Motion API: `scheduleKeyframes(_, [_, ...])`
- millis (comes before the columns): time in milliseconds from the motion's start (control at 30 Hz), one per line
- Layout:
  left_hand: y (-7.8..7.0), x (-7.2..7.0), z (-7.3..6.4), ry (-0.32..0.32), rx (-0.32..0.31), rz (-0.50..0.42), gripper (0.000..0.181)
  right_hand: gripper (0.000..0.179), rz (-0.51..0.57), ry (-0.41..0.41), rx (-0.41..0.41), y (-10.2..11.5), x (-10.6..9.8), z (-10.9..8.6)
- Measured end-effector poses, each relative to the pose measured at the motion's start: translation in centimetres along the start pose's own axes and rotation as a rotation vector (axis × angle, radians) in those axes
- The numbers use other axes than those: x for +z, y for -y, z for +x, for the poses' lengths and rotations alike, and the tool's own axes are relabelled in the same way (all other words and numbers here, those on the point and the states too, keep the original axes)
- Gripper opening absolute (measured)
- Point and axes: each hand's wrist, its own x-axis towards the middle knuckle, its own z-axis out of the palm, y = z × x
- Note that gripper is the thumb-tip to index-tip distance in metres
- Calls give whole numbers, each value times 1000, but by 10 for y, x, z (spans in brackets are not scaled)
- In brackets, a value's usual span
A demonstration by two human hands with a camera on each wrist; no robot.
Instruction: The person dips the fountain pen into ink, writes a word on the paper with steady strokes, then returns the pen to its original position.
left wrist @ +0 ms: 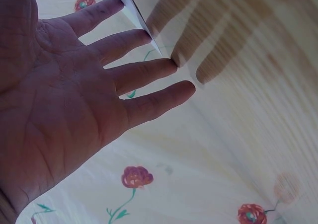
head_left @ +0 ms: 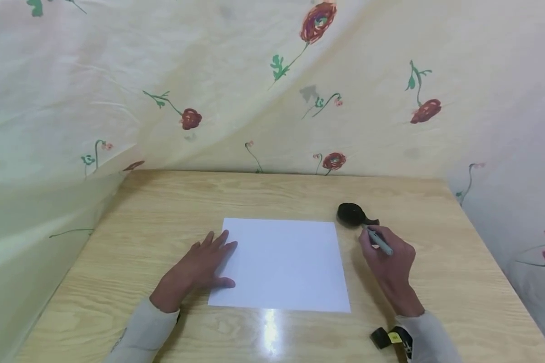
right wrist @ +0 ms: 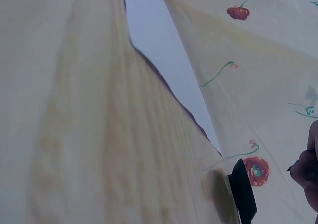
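Note:
A blank white sheet of paper [head_left: 283, 264] lies flat on the wooden table. My left hand [head_left: 200, 264] rests with spread fingers on its left edge; in the left wrist view those straight fingers [left wrist: 134, 72] reach the sheet's edge. To the right of the paper, my right hand [head_left: 392, 259] pinches a grey marker [head_left: 379, 242] between thumb and fingers, held off the paper. Just beyond that hand is a black round-headed object with a short handle [head_left: 351, 215], its kind unclear. In the right wrist view only part of the right hand [right wrist: 307, 172] shows, with a dark tip sticking out.
The wooden table [head_left: 172, 196] ends at the back against a flower-printed cloth [head_left: 236, 101], which also hangs along both sides. A black strap-mounted device [head_left: 381, 338] sits at the right wrist. Light glares off the table in front of the paper.

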Motion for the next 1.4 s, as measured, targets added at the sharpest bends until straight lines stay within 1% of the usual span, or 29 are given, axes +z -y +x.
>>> scheduleKeyframes(133, [0,1,-2,2,8,-5,90,8,34,69,68,-5,3,0])
scheduleKeyframes(300, [0,2,-2,-7,25,6,90,8,11,163,115,-17,12,6])
scheduleKeyframes(500, [1,1,-2,-15,37,16,90,13,5,284,259,-21,24,16])
scheduleKeyframes(567, [1,1,-1,-12,32,17,90,14,-9,315,291,-21,27,18])
scheduleKeyframes(667, [0,2,0,-6,20,14,91,16,-25,347,319,-23,30,18])
scheduleKeyframes(833, [0,3,2,-2,14,17,92,18,-36,374,342,-27,33,17])
scheduleKeyframes(1033, [-1,3,3,4,-1,14,92,18,-31,377,352,-29,34,18])
scheduleKeyframes(1133, [-1,3,3,8,-4,10,92,16,-24,352,336,-28,34,18])
scheduleKeyframes(1233, [0,2,2,10,3,20,91,13,28,258,301,-27,35,19])
scheduleKeyframes(1333, [0,1,2,6,6,25,91,8,141,130,267,-25,36,22])
scheduleKeyframes(1400, [0,0,2,2,4,22,91,6,213,64,246,-22,37,23])
